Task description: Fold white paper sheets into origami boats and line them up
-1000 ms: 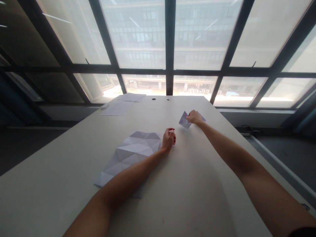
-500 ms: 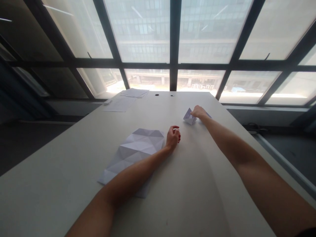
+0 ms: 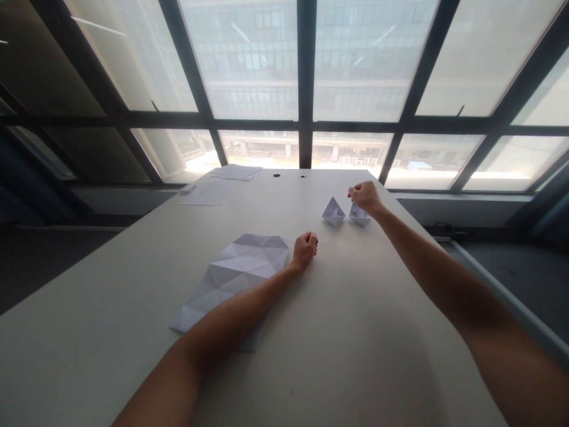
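Observation:
My left hand (image 3: pixel 305 250) rests on the white table, curled into a loose fist with nothing showing in it. Under that forearm lies a large sheet of creased white paper (image 3: pixel 253 261), its folds forming raised triangles. My right hand (image 3: pixel 365 197) hovers over the far right part of the table, fingers drawn together and nothing visible in them. Just below it stands a folded paper boat (image 3: pixel 359 216), partly covered by the hand. Beside that, to the left and apart from the hand, is another paper boat (image 3: pixel 333 212) with a pointed peak.
Flat white sheets (image 3: pixel 208 193) and a further stack of paper (image 3: pixel 237 172) lie at the table's far left. A small pale object (image 3: pixel 187 188) sits by them. Two cable holes pierce the far end, near tall windows (image 3: pixel 240 65).
My right hand has let go of the left paper boat and moved up and right, over the other boat. My left hand's fingers have curled tighter. The view has shifted slightly.

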The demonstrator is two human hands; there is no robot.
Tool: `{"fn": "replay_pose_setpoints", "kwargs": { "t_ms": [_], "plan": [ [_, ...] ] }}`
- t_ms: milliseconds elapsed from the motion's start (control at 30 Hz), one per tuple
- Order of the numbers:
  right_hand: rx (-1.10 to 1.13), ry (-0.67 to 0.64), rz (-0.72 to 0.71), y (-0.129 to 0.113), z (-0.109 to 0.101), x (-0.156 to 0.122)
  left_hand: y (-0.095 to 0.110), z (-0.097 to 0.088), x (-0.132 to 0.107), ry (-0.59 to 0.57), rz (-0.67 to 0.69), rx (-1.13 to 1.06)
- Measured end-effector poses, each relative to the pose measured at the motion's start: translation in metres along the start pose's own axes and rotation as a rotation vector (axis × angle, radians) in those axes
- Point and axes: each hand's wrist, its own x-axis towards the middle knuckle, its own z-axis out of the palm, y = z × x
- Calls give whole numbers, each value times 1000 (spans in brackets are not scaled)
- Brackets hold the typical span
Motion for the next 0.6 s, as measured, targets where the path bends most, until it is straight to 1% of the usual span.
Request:
{"fn": "replay_pose_setpoints", "kwargs": {
  "t_ms": [67,100,200,300,333,367,433,467,533,600],
  "plan": [
    [77,-21,8,-5,4,-30,0,0,-3,22,54,50],
    [104,-64,10,-7,9,-46,1,1,-5,38,85,76],
    [182,-270,4,-14,29,-93,8,0,-7,72,189,165],
    [225,-474,-12,-18,49,-125,29,-7,2,46,250,227],
    [228,-536,-28,-20,55,-131,39,-12,7,7,238,225],
    [223,-560,-37,-22,60,-135,50,-19,13,-37,209,205],
    [206,-571,-63,-27,70,-138,71,-35,25,-77,164,198],
    [199,-564,-76,-30,75,-137,79,-45,30,-99,165,251],
    [209,-528,-108,-38,87,-132,89,-67,38,-130,174,406],
    [221,-487,-142,-48,102,-125,90,-88,40,-96,208,540]
  ]
}}
